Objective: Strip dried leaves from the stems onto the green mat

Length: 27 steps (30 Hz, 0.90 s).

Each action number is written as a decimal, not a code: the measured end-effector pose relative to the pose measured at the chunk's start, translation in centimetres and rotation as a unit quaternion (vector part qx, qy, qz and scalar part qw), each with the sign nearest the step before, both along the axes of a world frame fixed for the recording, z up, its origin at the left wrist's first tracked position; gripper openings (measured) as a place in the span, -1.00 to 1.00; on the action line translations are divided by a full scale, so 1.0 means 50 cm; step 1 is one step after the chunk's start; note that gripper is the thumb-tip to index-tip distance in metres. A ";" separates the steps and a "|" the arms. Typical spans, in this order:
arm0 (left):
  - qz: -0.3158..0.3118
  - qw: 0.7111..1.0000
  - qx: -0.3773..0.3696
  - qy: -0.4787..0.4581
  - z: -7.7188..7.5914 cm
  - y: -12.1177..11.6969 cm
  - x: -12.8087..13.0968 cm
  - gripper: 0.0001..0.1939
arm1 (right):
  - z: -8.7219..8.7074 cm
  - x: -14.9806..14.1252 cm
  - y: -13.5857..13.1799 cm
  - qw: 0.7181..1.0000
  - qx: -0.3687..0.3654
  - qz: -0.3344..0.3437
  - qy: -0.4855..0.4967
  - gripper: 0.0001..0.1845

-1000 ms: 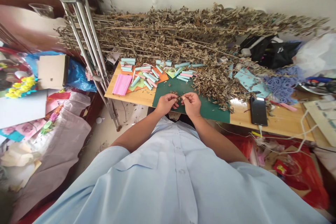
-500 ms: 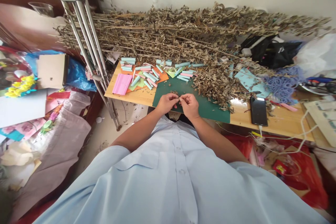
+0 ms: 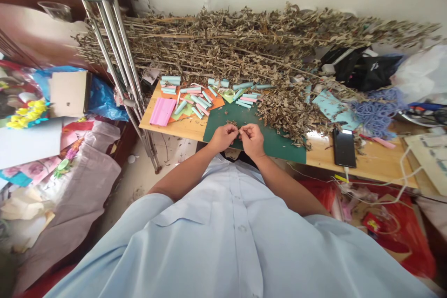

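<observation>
My left hand (image 3: 223, 138) and my right hand (image 3: 252, 140) meet over the near edge of a green cutting mat (image 3: 279, 145). Both are closed in a pinch, fingertips nearly touching. What lies between the fingertips is too small to make out. A little crumbled dry leaf (image 3: 232, 122) rests on the mat just beyond the left fingers. To the right of my hands a heap of dried leaves (image 3: 284, 114) covers part of the mat. Several blue and pink paper rolls (image 3: 199, 101) lie to the left on orange and green paper, near a pink paper stack (image 3: 163, 111).
Long dried leafy stalks (image 3: 223, 42) fill the back of the wooden table (image 3: 190, 129). Metal crutches (image 3: 120, 56) lean at the left. On the right are a black phone (image 3: 344, 148) on a white cable, purple cord (image 3: 377, 109) and a light blue sheet (image 3: 335, 107).
Almost nothing differs. My fingertips shift very slightly against each other, while both hands stay in the same place over the mat.
</observation>
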<state>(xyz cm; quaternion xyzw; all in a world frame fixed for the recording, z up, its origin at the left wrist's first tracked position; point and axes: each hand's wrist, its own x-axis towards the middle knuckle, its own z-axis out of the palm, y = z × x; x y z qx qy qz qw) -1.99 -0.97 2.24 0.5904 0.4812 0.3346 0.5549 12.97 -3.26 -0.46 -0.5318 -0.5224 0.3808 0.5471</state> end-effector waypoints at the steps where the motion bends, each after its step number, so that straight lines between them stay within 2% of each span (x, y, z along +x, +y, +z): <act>1: 0.001 1.000 0.000 0.000 -0.001 0.000 0.000 -0.85 | 0.000 0.000 0.001 1.000 0.000 -0.002 0.002 -0.79; 9: 0.007 1.000 -0.017 -0.006 -0.003 0.002 0.000 -0.88 | -0.005 0.006 0.010 0.998 -0.028 -0.056 0.025 -0.76; 16: 0.012 1.000 -0.008 -0.015 -0.002 0.001 -0.003 -0.88 | 0.011 0.003 0.011 0.997 -0.031 -0.064 0.043 -0.78; 19: 0.018 0.999 -0.014 -0.029 -0.003 0.002 -0.003 -0.87 | 0.020 0.006 -0.006 0.999 -0.016 -0.033 0.035 -0.81; 22: 0.016 0.999 -0.023 -0.047 -0.004 0.003 -0.003 -0.84 | 0.027 0.021 -0.043 0.999 -0.002 0.038 -0.005 -0.84; 25: 0.015 0.998 -0.025 -0.056 -0.002 0.002 -0.004 -0.83 | 0.029 0.042 -0.080 0.987 0.012 0.122 -0.107 -0.87; 27: 0.013 0.998 -0.021 -0.050 -0.001 0.001 -0.005 -0.83 | 0.028 0.053 -0.096 0.974 0.034 0.148 -0.169 -0.90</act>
